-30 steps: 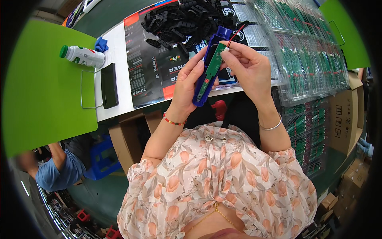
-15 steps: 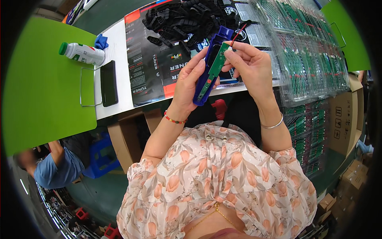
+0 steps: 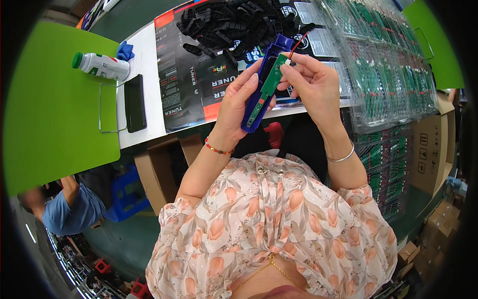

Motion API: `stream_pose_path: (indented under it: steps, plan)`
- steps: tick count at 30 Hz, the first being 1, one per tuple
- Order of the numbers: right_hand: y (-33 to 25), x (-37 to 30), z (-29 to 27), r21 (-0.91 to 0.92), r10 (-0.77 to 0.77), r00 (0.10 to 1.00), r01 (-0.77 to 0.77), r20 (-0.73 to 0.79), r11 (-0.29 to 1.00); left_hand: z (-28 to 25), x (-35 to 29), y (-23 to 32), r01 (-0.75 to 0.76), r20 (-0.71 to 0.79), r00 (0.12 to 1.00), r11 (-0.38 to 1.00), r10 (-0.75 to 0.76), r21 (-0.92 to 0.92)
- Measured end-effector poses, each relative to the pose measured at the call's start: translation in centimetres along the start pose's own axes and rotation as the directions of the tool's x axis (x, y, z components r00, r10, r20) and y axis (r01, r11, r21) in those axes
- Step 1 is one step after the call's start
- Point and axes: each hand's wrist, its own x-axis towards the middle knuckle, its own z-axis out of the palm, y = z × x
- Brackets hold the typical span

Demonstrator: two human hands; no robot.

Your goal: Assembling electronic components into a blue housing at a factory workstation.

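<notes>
My left hand (image 3: 239, 102) is wrapped round a long blue plastic housing (image 3: 247, 122), held tilted above the table's near edge. A narrow green circuit board (image 3: 272, 83) lies along the housing, its lower end inside and its upper end over the rim. Pinched between thumb and fingers, the upper end of the board is in my right hand (image 3: 314, 84). A red wire (image 3: 298, 44) runs up from a white connector at that end. Beyond my hands, a heap of black plastic parts (image 3: 234, 25) covers the back of the table.
Clear trays of green circuit boards (image 3: 391, 74) stand stacked on the right, beside a cardboard box (image 3: 429, 154). To the left lie a dark phone (image 3: 135, 103), a white bottle with green cap (image 3: 102, 66) and a blue cloth (image 3: 125, 51). Another person (image 3: 72, 209) sits at lower left.
Both hands keep nearly the same place and hold. The board's upper end has shifted very slightly in my right fingers, and its white connector shows more plainly now.
</notes>
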Motion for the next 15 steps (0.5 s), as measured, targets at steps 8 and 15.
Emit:
stream_pose_path:
  steps: [8, 15]
  plan:
    - [0.1, 0.1, 0.1, 0.026, -0.033, 0.999, 0.033, 0.006, 0.999, 0.1, 0.1, -0.2, -0.03, -0.007, 1.0, 0.997, 0.03, 0.075]
    - [0.3, 0.2, 1.1, -0.216, -0.199, 0.973, 0.171, -0.118, 0.961, 1.5, -0.1, 0.3, -0.145, -0.002, 0.987, 0.9, 0.16, 0.412]
